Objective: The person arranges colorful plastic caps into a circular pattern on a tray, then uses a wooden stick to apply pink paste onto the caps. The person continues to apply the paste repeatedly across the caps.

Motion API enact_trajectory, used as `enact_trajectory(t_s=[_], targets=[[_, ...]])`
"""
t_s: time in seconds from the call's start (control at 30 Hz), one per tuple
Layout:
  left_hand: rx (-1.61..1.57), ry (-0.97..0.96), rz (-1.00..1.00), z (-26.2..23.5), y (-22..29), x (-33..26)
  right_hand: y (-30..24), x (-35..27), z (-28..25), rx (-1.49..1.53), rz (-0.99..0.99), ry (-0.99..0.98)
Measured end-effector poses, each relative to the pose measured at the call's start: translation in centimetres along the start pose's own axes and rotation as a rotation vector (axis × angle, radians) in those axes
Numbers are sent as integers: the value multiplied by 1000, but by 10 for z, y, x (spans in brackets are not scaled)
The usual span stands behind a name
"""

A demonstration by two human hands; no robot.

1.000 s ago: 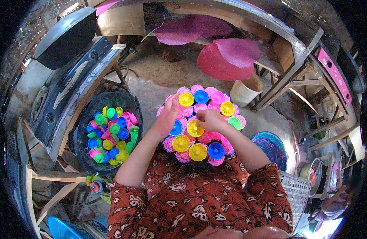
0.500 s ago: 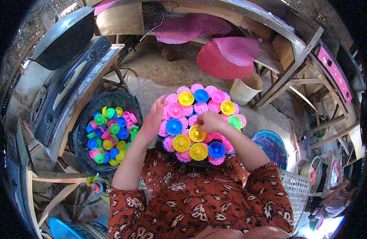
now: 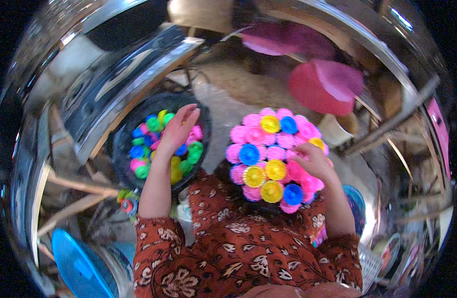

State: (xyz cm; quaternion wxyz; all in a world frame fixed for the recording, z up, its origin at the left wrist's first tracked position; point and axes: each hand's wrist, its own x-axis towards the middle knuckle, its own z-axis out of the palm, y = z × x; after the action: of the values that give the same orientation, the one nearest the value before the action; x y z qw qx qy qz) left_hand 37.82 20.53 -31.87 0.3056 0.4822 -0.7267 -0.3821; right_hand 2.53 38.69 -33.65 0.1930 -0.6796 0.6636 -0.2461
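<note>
Head view: I count five yellow cups and three blue cups, fluted, on one round, lacy pink cluster at three o'clock. Right hand, half-curled over its three-o'clock edge: grip unclear. Left hand, loosely spread, seemingly empty, above one black basin at nine.

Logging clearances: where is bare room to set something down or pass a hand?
Bare floor shows between the black tub and the cup cluster, continuing toward the red sheet. Crowded: the tub's middle, heaped with cups under the left hand, and the cluster's top, packed beneath the right hand.
</note>
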Motion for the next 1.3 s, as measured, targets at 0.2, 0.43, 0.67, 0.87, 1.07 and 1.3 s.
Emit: enact_trajectory(t_s=[0.2,0.43,0.67,0.87,1.07,1.3], targets=[[860,-505,-160,-51,-148,-4,-20,-36,-27,146,126,82],[830,-1026,-498,17,-240,-13,-1,-54,-23,216,250,84],[822,-1029,-548,0,-163,-27,-5,-57,-25,230,270,73],[685,-1007,-696,-25,-160,-34,-15,-53,-26,200,238,24],[576,-883,-522,-14,-220,-50,-26,-50,-23,223,211,-1],[154,-714,-624,-41,-156,-44,-25,-55,-28,211,217,22]])
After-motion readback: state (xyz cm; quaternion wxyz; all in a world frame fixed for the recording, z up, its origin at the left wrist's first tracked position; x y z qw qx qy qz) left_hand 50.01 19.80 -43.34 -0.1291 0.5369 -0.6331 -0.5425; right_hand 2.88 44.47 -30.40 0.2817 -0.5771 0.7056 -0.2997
